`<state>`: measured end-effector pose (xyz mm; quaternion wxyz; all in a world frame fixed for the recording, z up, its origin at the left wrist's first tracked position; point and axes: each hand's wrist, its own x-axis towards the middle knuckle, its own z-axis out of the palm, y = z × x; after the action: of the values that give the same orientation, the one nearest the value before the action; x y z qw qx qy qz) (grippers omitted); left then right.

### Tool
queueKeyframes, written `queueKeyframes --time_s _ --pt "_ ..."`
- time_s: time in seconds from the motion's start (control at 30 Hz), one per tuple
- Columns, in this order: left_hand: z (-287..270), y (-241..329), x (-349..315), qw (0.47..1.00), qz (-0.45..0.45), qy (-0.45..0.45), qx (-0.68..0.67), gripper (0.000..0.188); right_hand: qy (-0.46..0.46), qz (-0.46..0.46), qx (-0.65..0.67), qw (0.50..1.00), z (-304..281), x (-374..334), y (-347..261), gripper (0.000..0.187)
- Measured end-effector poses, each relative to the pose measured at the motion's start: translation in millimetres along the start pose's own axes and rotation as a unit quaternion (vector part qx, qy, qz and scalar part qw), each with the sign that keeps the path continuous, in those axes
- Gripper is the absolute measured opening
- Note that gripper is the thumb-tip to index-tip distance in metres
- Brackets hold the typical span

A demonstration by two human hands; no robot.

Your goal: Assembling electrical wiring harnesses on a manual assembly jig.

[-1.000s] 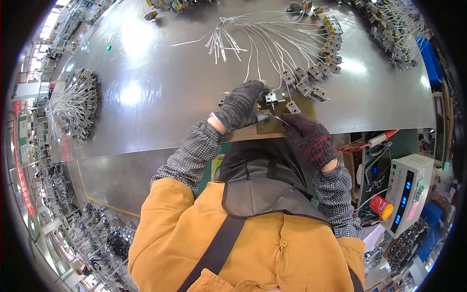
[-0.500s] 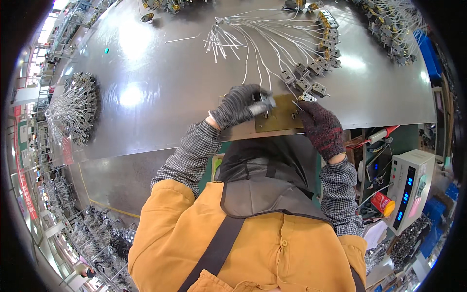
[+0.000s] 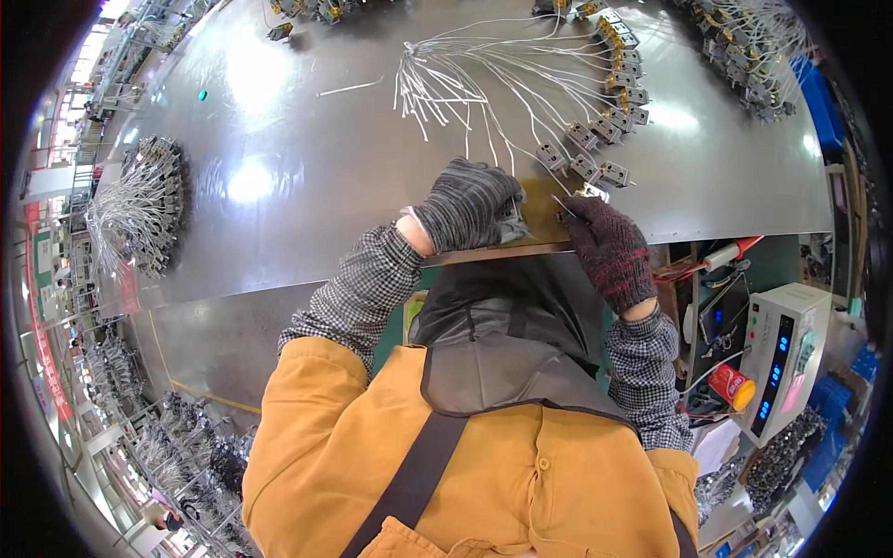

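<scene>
My left hand point(image 3: 465, 206), in a grey striped glove, is curled around a small metal box-shaped part point(image 3: 512, 226) and holds it low on a brass-coloured plate point(image 3: 541, 206) at the table's front edge. The fingers hide much of the part. My right hand point(image 3: 611, 249), in a dark red and black glove, is closed at the plate's right end. A thin pointed piece point(image 3: 562, 203) sticks out from its fingertips; its kind is unclear. Close beyond those fingers lies a small metal part point(image 3: 593, 192). Several metal switch-like boxes point(image 3: 621, 112) with white wires point(image 3: 507, 70) curve away behind.
On the metal table point(image 3: 307, 186) lie a wired bundle of parts point(image 3: 149, 209) at left, a loose white wire point(image 3: 349, 89), a green cap point(image 3: 202, 95) and more wired parts point(image 3: 739, 60) far right. Below right stand a display instrument point(image 3: 781, 363) and a red container point(image 3: 731, 387).
My left hand has lowered the metal part onto the plate. The white wire ends have shifted nearer, and my right hand has moved slightly left.
</scene>
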<state>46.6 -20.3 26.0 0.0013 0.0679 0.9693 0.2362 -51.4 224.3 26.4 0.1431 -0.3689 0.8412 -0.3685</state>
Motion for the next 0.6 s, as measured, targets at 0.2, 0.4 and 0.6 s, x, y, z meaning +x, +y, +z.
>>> queueKeyframes --time_s 0.2,0.4,0.6 --pt "26 13 -4 0.998 -0.058 0.022 0.012 0.053 -0.036 -0.052 0.021 0.998 -2 2 -27 0.023" --pt "37 22 4 0.995 -0.098 0.012 0.03 0.064 -0.038 -0.094 -0.082 0.991 1 4 -28 0.023" --pt "48 14 -3 0.995 -0.064 0.082 -0.005 0.06 -0.049 -0.073 -0.085 0.993 -5 -2 -30 0.019"
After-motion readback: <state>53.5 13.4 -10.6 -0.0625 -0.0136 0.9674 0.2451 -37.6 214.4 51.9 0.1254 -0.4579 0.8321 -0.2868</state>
